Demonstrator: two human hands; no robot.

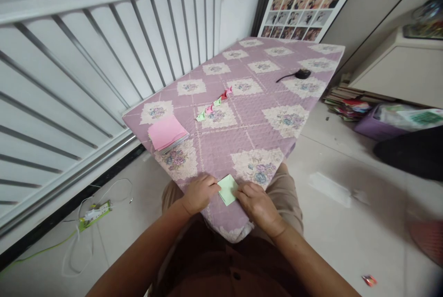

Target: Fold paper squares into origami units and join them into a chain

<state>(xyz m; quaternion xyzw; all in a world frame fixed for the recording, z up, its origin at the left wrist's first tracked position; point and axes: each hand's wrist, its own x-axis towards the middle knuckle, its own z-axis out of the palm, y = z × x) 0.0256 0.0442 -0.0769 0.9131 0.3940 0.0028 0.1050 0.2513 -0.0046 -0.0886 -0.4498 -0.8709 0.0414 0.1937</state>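
Observation:
A small folded square of light green paper (pixel 227 190) lies near the front corner of the cloth-covered table (pixel 221 149). My left hand (pixel 201 192) pinches its left corner, fingers curled together. On the opposite side, my right hand (pixel 256 202) has its fingers closed on the right corner. Farther up the table, a row of several small folded paper pieces (pixel 217 102) in green, pink and red runs diagonally. To the left sits a stack of square paper (pixel 168 132) with pink on top.
A black object with a thin tail (pixel 302 74) lies at the table's far right. A white radiator (pixel 104 52) borders the left side. On the floor at left is a power strip (pixel 95 214) with cables. A purple bin (pixel 372 124) stands at right.

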